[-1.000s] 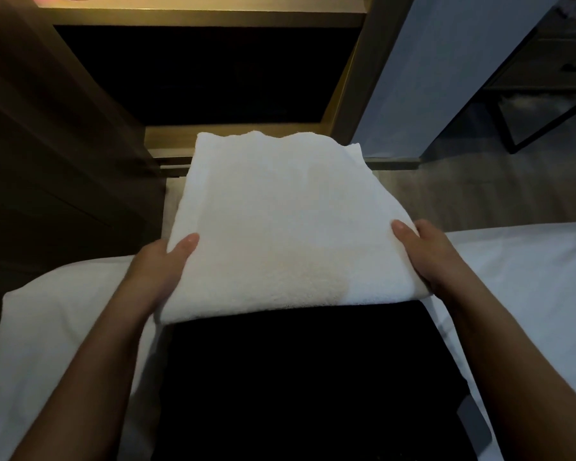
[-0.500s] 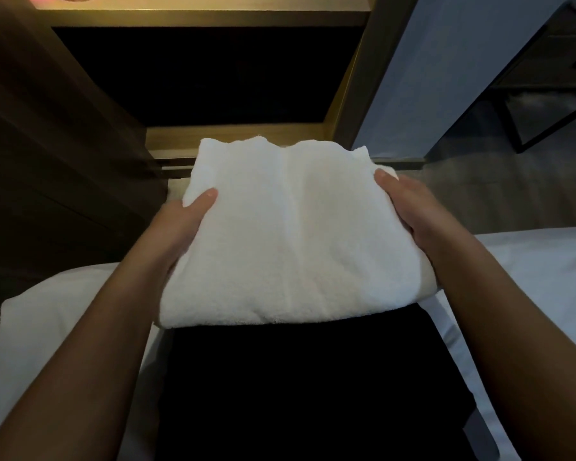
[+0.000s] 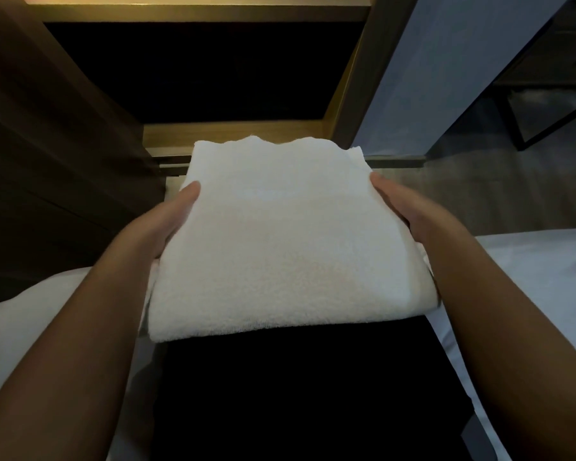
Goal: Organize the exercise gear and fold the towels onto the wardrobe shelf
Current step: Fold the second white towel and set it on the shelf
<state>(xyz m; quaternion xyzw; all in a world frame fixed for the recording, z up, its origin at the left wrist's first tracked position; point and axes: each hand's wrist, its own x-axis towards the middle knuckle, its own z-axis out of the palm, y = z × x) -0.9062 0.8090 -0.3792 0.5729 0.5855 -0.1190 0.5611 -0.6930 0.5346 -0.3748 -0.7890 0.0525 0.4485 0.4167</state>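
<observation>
Towel (image 3: 286, 237): white terry, nubby loop pile, folded into a thick squarish slab. Near edge is a rounded fold; far edge is wavy w/ layered ends showing. It sits between both hands, short of the shelf. I can't tell if its underside rests on anything.

Left hand (image 3: 167, 224): grips the towel's left edge, thumb flat on top and pointing away from me. Fingers are tucked under the cloth, out of sight.

Right hand (image 3: 409, 211): same hold on the right edge, thumb over the top, fingers hidden beneath.

Beyond the hands: wardrobe shelf (image 3: 233, 134), smooth pale wood lip, warm-lit. The cavity behind it is black and I can't make out any contents. Another wood board is cut off at the frame top.

Outside the left hand: dark wood panel (image 3: 47, 144), matte, grain barely readable.

Outside the right hand: bed (image 3: 529, 261), white sheet, smooth w/ soft creases. It also shows under the left forearm.

Below the wrists, nearer me: black mass (image 3: 296, 394), flat, no texture visible. I can't ID it.

Beyond the right hand: grey floor (image 3: 496, 194), blurred, and a thin black metal frame (image 3: 512, 124), cut off by the pic edge.
</observation>
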